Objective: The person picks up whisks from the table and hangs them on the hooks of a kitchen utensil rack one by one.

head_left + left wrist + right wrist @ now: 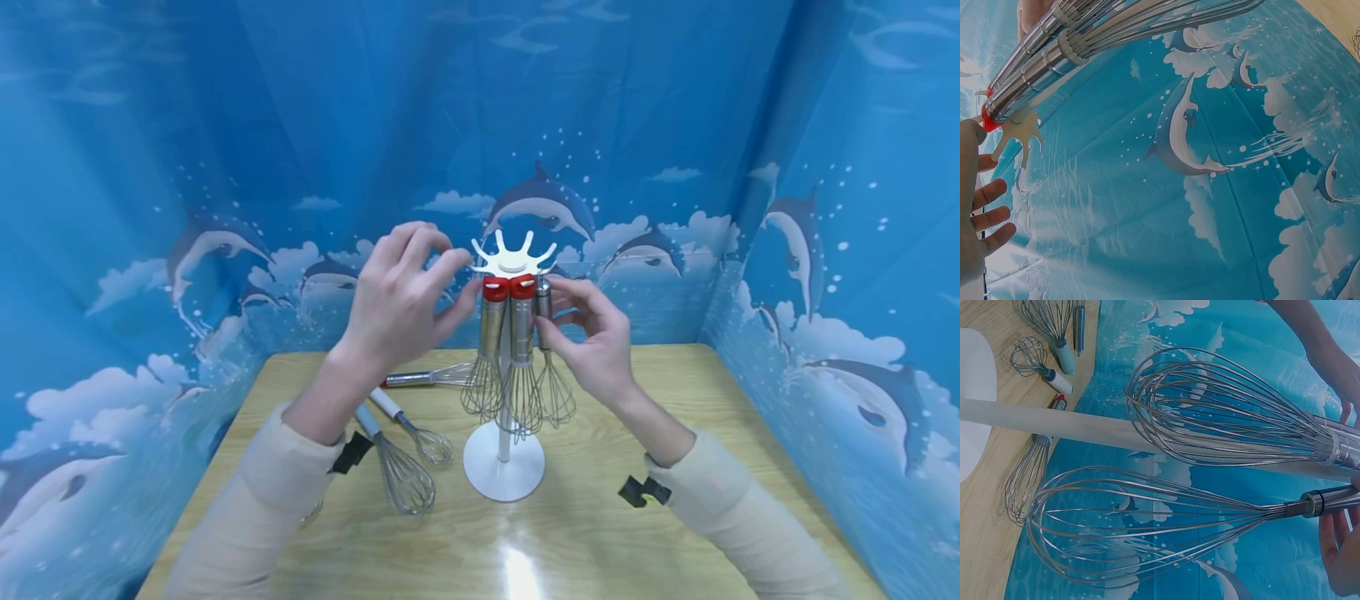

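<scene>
A white rack (pixel 512 265) with radiating prongs stands on a post over a round base. Two whisks with red-capped steel handles, one on the left (pixel 491 329) and one in the middle (pixel 522 325), hang from its near side. My right hand (pixel 596 337) pinches the steel handle of a third whisk (pixel 544 312), upright at the rack's right side; its wire loops (pixel 1147 528) hang below. At the rack's left, my left hand (pixel 405 287) has its fingers spread and holds nothing, its fingertips close to a prong and a red cap (pixel 989 119).
On the table (pixel 600 517), left of the white base (pixel 504 483), lie a whisk with a pale blue handle (pixel 405 479), a smaller white-handled whisk (pixel 427 442) and a red-ended steel whisk (pixel 408 379). Blue dolphin-print curtains (pixel 300 125) surround the table.
</scene>
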Demonstrator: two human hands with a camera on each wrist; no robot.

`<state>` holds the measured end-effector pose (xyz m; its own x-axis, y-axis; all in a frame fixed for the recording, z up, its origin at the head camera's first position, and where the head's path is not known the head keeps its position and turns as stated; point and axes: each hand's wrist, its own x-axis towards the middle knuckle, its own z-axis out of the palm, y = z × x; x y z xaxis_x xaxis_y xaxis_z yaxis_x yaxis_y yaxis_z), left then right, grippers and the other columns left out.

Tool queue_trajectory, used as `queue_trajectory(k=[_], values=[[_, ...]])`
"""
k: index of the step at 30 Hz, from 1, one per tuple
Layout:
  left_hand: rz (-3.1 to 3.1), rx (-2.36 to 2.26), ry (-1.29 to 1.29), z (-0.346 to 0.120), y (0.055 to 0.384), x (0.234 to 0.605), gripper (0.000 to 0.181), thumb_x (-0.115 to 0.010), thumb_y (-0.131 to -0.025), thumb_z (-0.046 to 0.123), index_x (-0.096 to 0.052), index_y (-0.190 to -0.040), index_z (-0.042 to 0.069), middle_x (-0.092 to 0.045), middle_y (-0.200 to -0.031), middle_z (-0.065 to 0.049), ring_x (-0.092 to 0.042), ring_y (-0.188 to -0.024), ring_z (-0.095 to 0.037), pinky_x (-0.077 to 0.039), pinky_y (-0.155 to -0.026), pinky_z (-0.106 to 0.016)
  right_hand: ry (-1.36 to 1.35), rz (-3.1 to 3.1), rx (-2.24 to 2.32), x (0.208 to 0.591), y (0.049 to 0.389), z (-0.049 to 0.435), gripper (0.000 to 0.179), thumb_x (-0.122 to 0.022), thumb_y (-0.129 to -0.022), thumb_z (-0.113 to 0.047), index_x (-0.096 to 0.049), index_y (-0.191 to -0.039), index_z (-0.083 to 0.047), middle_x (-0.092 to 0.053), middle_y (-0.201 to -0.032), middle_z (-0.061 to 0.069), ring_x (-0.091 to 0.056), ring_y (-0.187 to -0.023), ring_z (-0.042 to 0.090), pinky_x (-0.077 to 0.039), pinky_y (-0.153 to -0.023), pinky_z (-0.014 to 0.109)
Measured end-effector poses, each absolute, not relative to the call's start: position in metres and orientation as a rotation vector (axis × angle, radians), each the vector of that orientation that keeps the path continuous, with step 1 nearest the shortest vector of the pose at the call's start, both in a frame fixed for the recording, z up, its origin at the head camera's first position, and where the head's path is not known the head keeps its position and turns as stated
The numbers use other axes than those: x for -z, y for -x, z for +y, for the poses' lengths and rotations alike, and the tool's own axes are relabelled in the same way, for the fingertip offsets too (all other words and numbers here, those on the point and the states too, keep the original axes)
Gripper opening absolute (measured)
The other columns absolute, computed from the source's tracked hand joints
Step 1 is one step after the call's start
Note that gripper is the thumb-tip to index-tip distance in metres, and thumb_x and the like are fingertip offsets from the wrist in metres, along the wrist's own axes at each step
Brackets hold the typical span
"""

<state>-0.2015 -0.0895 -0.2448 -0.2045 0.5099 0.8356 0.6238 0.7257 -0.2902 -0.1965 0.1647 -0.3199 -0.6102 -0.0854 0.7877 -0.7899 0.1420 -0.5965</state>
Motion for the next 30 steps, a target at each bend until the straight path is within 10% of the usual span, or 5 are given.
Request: queue_trajectory(k=[30], values=[[-1.792, 0.019, 0.843, -0.079, 0.217, 0.242, 0.021, -0.074, -0.098, 0.032, -0.075, -0.099, 0.011, -0.072, -0.102, -0.01, -0.066, -0.106, -0.033, -0.059, -0.085, -0.045, -0.765, -1.793, -1.548, 0.321, 0.202, 0.166, 0.042, -0.07, -0.083, 0.019, -0.061, -0.124, 0.015, -0.071, -0.108, -0.019, -0.068, -0.09, 0.005, -0.059, -0.077, 0.018]])
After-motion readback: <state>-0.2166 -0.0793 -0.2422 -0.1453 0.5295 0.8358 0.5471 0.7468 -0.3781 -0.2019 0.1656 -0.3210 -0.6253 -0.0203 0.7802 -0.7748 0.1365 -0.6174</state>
